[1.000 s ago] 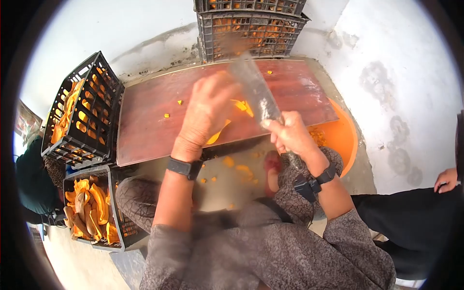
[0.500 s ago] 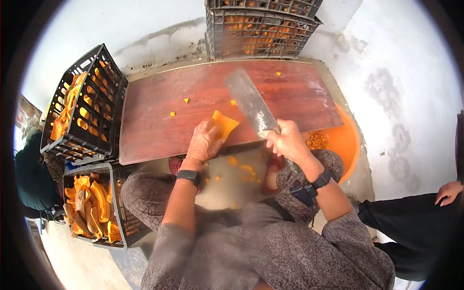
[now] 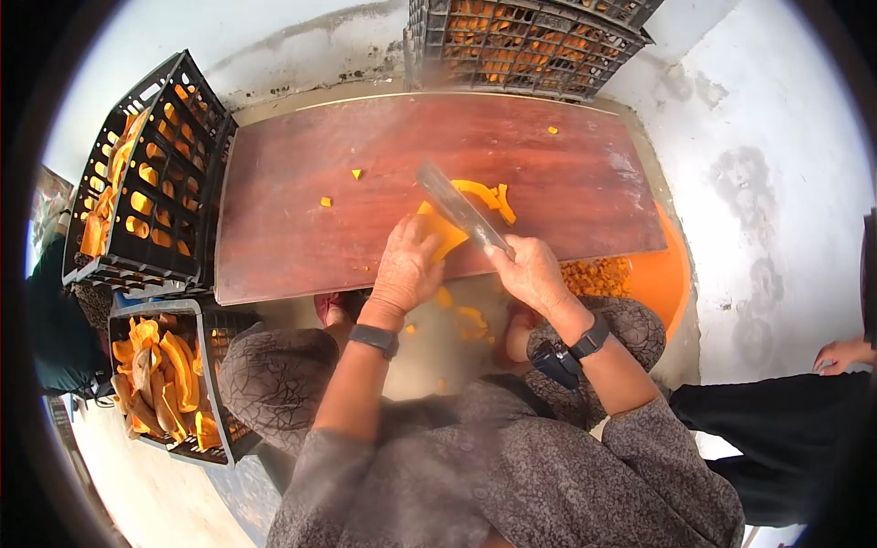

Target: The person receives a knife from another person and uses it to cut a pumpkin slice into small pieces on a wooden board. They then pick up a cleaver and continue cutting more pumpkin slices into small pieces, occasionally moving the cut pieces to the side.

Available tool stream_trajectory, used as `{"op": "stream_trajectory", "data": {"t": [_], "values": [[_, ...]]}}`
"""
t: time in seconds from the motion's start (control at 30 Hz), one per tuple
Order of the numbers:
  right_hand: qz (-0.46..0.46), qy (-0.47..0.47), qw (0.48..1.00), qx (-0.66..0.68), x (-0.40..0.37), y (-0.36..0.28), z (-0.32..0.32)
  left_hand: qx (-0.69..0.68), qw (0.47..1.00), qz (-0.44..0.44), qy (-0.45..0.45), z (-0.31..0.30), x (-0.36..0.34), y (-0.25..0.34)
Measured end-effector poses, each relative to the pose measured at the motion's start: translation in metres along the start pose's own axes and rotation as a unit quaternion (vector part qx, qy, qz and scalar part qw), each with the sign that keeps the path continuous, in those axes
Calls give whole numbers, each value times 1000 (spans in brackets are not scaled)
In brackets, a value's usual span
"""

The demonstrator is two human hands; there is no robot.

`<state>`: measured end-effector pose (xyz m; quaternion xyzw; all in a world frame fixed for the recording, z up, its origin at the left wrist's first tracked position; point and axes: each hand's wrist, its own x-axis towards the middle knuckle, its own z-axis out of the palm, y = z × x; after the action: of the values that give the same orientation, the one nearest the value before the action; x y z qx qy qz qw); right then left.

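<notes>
My left hand (image 3: 406, 265) presses a flat orange piece of pumpkin (image 3: 448, 241) onto the reddish wooden board (image 3: 292, 228), fingers closed over its left side. In my right hand (image 3: 533, 274) is the handle of a cleaver (image 3: 462, 209). Its blade points up and left, right along the far right edge of the piece. Just beyond the blade lie cut pumpkin strips (image 3: 478, 190), one curved and one standing apart at the right. A few small pumpkin bits (image 3: 326, 202) are scattered across the board.
An orange tub (image 3: 671, 279) holding diced pumpkin (image 3: 598, 276) sits under the board's right side. Black crates (image 3: 164, 183) of pumpkin pieces stand at left, with more stacked crates (image 3: 530, 50) behind. Another person's hand (image 3: 842, 356) shows at far right. Scraps lie between my feet.
The cleaver has swung from above the board, broad side showing, to the pumpkin piece with its blade turned narrow. Cut strips now lie beyond it. The view has shifted slightly.
</notes>
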<state>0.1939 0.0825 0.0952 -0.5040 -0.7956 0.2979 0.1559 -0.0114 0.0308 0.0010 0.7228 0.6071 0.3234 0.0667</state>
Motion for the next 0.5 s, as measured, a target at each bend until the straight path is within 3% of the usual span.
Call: {"op": "stream_trajectory", "data": {"t": [0.1, 0.43, 0.5], "values": [[-9, 29, 1000, -1, -1, 6, 9, -3, 1000, -15, 11, -1, 1, 4], [4, -10, 1000, -7, 5, 14, 17, -25, 999, -29, 31, 1, 2, 2], [54, -24, 998, 12, 5, 12, 17, -23, 999, -26, 38, -1, 3, 3]]}}
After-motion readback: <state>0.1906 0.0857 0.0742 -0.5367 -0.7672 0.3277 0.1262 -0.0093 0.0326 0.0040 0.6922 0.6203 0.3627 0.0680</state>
